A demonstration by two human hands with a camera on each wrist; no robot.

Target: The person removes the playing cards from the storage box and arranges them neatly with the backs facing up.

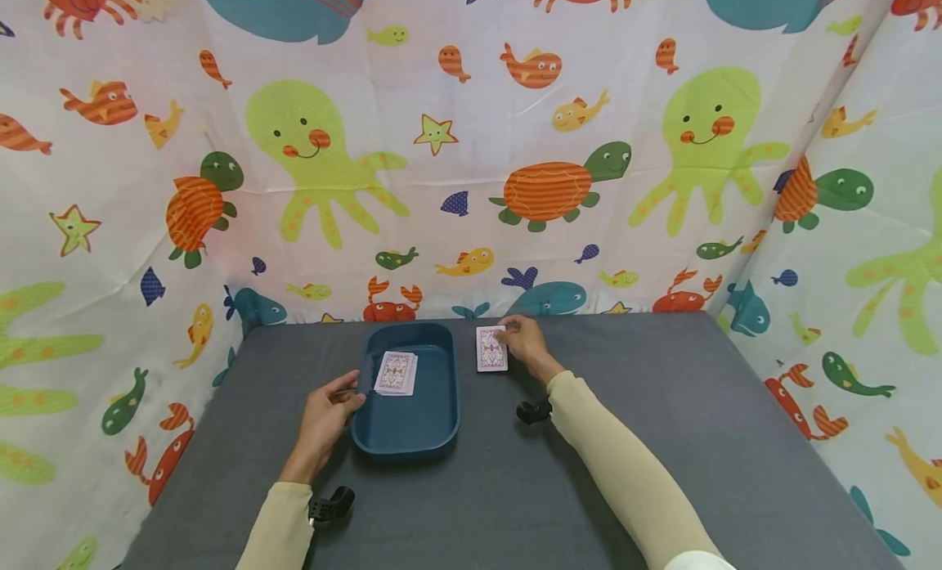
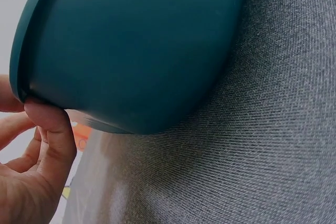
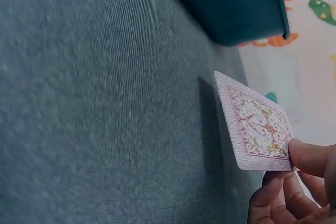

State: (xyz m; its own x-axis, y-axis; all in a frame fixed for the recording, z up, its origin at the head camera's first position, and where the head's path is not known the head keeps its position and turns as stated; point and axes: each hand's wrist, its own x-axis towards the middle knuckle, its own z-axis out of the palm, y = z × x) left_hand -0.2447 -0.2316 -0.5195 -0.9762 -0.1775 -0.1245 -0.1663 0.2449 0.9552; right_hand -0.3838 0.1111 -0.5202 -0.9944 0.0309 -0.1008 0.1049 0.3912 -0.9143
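A blue rectangular tray [image 1: 401, 435] stands on the grey cloth, with a small pile of patterned playing cards [image 1: 396, 373] lying face down inside it. My left hand [image 1: 327, 419] pinches the tray's left rim between thumb and fingers; the left wrist view shows the thumb [image 2: 52, 129] against the outer wall. To the right of the tray, my right hand [image 1: 528, 347] holds a playing card [image 1: 491, 348] by its right edge, back side up. In the right wrist view that card [image 3: 260, 124] is tilted and casts a shadow on the cloth.
A grey cloth [image 1: 471, 521] covers the table. Behind it and along both sides hangs a white curtain [image 1: 456, 87] printed with sea animals, close to the tray's far end.
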